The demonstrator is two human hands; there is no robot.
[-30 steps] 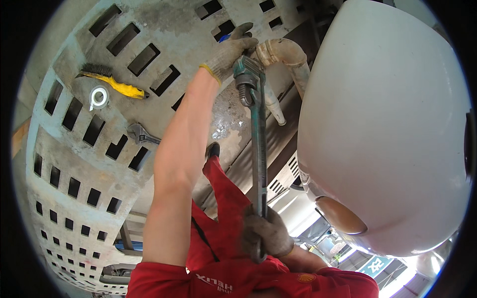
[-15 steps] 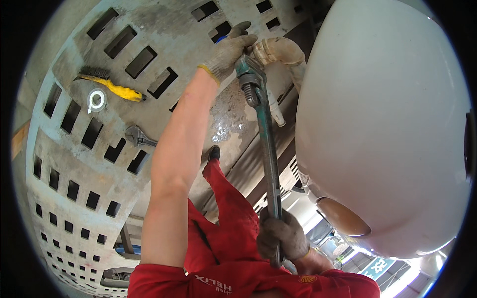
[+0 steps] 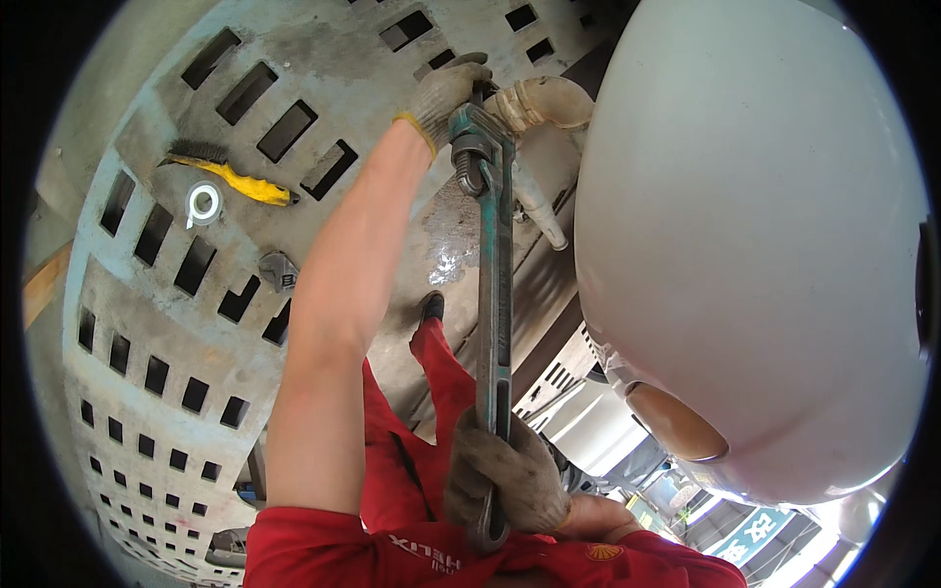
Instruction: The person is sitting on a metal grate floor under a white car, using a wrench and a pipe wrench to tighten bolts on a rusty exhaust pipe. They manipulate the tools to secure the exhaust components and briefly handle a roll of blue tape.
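A long green pipe wrench (image 3: 496, 284) stands nearly upright in the view, its jaws at the mouth of a dirty, cream-coloured elbow pipe (image 3: 544, 103). Low on its handle, my right hand (image 3: 505, 477), in a soiled grey work glove, is wrapped round the metal. My left hand (image 3: 443, 93), in a knit glove with a yellow cuff, is curled beside the wrench head and the pipe end. What its fingers hold is hidden behind the wrench head.
A yellow-handled wire brush (image 3: 245, 183), a roll of white tape (image 3: 203, 203) and an adjustable wrench (image 3: 278, 270) lie left of my arm on a slotted grey metal surface (image 3: 211, 323). A big rounded white body (image 3: 745, 225) bulges at the right. A thinner pipe (image 3: 537, 206) hangs below the elbow.
The wrench handle has swung left, from slanting to almost vertical, with my right hand moving along. My left hand stays by the pipe end, and the view has shifted slightly.
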